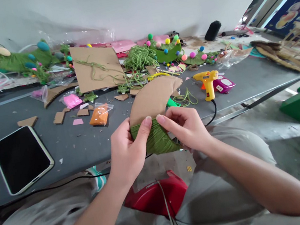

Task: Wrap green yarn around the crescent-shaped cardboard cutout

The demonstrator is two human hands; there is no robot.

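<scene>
A curved, crescent-like cardboard piece (150,97) is held up between my hands over the table's front edge. Green yarn (158,138) wraps its lower part in tight rows, while the upper part is bare brown cardboard. My left hand (129,148) grips the left edge, its thumb pressed on the top row of yarn. On the other side, my right hand (185,127) closes on the right edge, with its thumb tip close to the left thumb. Fingers behind the cardboard are hidden.
A tablet (22,159) lies at the left. A yellow glue gun (206,82) stands at the right with its cord trailing. Tangled green yarn (141,58), a cardboard sheet (98,67) and pom-pom-covered green crescents (17,58) fill the back. A red stool (158,195) shows below.
</scene>
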